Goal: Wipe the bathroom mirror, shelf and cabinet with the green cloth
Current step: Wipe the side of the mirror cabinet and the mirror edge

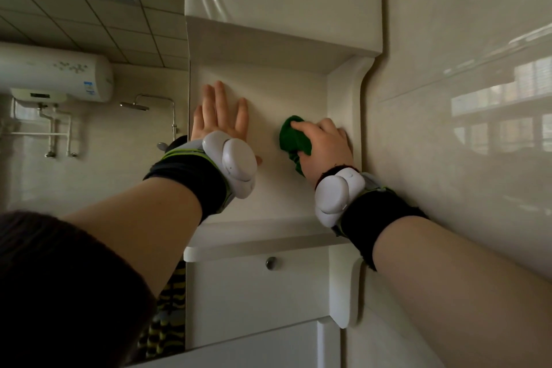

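Right hand (324, 145) fist bunched around green cloth (291, 137), pressed on shelf (268, 92) back panel at 3 o'clock. Left hand (219, 118) flat, fingers spread, bracing. Cloth soft, light; grip the bunched middle.

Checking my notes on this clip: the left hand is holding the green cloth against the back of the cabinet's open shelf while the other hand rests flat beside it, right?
Not quite. The head view shows the right hand holding the green cloth against the back of the shelf; the left hand rests flat beside it.
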`<state>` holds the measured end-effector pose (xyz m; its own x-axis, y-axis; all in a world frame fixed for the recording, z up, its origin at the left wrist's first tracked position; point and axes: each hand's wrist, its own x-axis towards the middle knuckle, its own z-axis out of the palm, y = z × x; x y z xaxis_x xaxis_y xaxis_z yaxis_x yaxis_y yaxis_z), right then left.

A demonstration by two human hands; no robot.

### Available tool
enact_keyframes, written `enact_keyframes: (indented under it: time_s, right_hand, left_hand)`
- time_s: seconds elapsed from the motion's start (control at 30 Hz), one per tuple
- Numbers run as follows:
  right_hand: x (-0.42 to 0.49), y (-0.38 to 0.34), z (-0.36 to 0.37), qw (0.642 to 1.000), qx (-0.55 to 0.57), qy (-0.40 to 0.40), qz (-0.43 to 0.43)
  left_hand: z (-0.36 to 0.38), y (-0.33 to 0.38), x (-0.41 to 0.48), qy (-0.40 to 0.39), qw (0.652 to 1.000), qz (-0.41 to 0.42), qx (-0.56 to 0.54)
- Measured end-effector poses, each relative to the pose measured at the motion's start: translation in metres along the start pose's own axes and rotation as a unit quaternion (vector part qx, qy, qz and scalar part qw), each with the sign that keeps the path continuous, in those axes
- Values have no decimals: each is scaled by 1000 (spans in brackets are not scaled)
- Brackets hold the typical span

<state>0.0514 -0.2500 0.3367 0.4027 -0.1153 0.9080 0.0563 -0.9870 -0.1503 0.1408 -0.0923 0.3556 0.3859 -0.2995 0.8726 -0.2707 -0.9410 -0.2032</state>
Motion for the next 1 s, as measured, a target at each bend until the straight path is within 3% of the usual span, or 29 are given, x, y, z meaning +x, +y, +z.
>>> enact_keyframes:
  time_s: [1.0]
  right_hand:
    - [-37, 5, 4, 990, -20, -133, 32]
  left_hand:
    - [-6, 4, -5, -31, 999, -11, 4]
